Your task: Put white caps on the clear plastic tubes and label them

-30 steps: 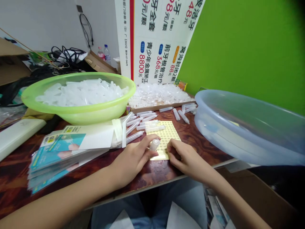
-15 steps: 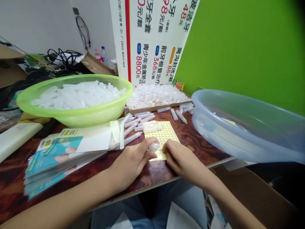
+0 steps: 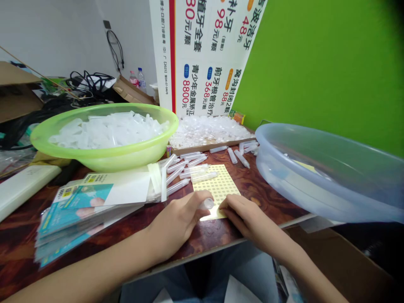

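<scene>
My left hand is closed around a small translucent plastic tube, its round end facing me above the near part of a yellow sticker sheet. The sheet carries rows of small round stickers. My right hand is beside it, fingers bent and tips together against the sheet's near edge; whatever lies between those tips is too small to make out. Several similar tubes lie loose beyond my left hand, a few resting on the sheet.
To the left fans a stack of blue-and-white printed packets. Behind it stands a green basin full of translucent tubes. A shallow cardboard tray of small clear parts is at the back. A blue basin stands on the right.
The view has tilted slightly upward, so the table things sit lower. My right fingers have straightened a little and press nearer the sheet's front edge. My left hand still holds the tube.
</scene>
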The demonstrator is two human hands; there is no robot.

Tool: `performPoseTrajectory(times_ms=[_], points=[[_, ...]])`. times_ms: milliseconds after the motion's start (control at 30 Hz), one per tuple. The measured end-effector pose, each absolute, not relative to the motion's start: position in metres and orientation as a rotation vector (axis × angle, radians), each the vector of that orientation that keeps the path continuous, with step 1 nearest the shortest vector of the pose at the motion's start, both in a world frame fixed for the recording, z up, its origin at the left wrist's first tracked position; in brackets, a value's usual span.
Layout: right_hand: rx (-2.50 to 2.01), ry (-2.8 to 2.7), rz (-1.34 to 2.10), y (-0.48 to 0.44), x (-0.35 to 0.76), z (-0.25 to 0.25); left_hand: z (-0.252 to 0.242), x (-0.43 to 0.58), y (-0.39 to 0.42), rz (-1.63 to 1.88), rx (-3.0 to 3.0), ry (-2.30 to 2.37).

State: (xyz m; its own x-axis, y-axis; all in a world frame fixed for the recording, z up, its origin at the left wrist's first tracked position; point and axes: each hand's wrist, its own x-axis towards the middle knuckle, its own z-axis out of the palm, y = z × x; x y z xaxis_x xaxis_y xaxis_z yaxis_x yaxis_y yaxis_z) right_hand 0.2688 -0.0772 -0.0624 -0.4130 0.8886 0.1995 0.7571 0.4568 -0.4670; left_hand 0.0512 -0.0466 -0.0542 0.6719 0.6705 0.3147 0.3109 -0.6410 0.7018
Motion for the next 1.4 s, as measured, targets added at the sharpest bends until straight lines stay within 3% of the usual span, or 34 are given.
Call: performPoseTrajectory(times_ms=[167,467,667,1033,1400], points=[[-1.476,-2.258,0.421,-0.073,0.266,-0.061,-0.054,0.052,-0.046,0.797,2.319,0.735],[-1.179,-1.872,0.721,-0.103,0.249,-0.016,-0.049,0.051,-0.043,0.749,2.331,0.672],[-1.151,-1.795,0.821,-0.093,0.231,-0.017,-0.050,0.051,-0.045,0.765,2.339,0.702],[-1.135,-1.852,0.385,-0.098,0.222,-0.022,-0.052,0.051,-0.046,0.816,2.356,0.711],[-1.289,-1.987,0.196,-0.111,0.224,-0.005,-0.050,0.053,-0.049,0.758,2.429,0.690]])
